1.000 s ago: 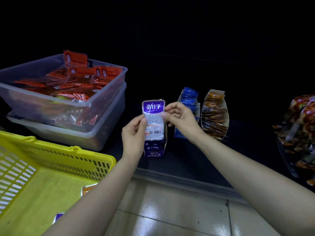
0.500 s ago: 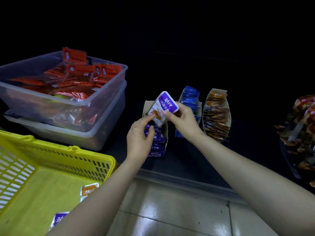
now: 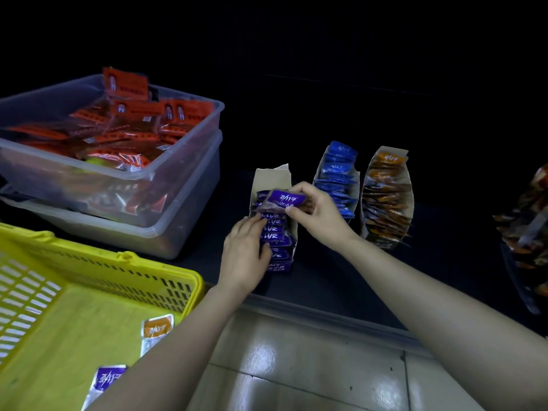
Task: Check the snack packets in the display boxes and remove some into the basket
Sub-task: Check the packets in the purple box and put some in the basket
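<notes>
The background is very dark, and a black shelf surface (image 3: pixel 326 280) runs across the middle, with a shiny tiled floor (image 3: pixel 296 366) below its front edge.

In the head view, three open cardboard display boxes stand side by side on the shelf. The purple display box (image 3: pixel 274 176) is on the left, the blue display box (image 3: pixel 338 179) is in the middle and the orange display box (image 3: pixel 385 197) is on the right. Each one is filled with a row of small packets in its own colour.

The right hand (image 3: pixel 320 215) pinches one purple packet (image 3: pixel 286 200) between thumb and fingers. It holds the packet tilted, just over the back part of the purple box. The left hand (image 3: pixel 244 256) grasps nothing. Its fingers are stretched out and rest on the tops of the purple packets in the front part of the same box.

The yellow basket (image 3: pixel 103 268) stands at the lower left, in front of the shelf. On its floor lie an orange packet (image 3: pixel 157 330) and another purple one, the basket purple packet (image 3: pixel 106 381), which the left forearm partly hides.

Behind the basket, two clear plastic tubs (image 3: pixel 189 137) are stacked on the shelf, and the upper one holds many red packets (image 3: pixel 130 120). At the far right edge there is a pile of brown and orange bags (image 3: pixel 527 221), too blurred to read.
</notes>
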Tool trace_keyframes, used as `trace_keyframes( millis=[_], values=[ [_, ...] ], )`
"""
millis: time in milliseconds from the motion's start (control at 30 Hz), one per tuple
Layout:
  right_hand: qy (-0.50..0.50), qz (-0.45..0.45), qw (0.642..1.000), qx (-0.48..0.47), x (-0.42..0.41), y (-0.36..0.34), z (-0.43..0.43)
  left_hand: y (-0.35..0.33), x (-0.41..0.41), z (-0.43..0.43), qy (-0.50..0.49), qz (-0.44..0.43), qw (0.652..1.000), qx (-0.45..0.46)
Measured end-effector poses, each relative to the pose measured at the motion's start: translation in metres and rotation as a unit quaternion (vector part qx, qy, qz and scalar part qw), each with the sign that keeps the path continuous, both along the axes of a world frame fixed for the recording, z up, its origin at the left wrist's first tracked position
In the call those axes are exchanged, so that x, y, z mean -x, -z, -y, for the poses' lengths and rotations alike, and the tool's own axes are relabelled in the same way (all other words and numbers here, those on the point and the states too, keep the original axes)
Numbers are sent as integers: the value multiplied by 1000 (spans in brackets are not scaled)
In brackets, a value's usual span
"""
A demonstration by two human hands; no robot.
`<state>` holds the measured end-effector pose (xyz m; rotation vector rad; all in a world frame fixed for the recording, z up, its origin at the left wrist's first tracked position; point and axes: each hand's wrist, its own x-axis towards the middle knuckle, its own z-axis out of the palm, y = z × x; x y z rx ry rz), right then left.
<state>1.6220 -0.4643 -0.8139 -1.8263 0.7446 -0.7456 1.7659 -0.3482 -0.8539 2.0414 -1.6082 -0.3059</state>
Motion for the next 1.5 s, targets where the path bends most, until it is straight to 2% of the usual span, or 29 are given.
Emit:
trace_keyframes(
  millis=[233,400,500,633,1100,1300,1500],
  values=[
    [34,-83,989,117,-4,26,2,7,-4,-1,6,1,999,46],
    [72,-127,972,183,-7,32,5,5,-2,-2,-9,-10,994,110],
    [98,-119,972,178,-10,33,5,1,0,0,3,1,993,122],
    [105,-118,975,155,-11,37,6,12,1,4,38,47,996,71],
    [98,-94,979,151,-13,39,13,17,-8,4,19,66,995,74],
    [134,-105,978,121,-15,42,19,21,-6,7,7,70,996,54],
    [161,-117,967,159,-20,42,23,21,-5,7,10,67,996,51]
  ],
)
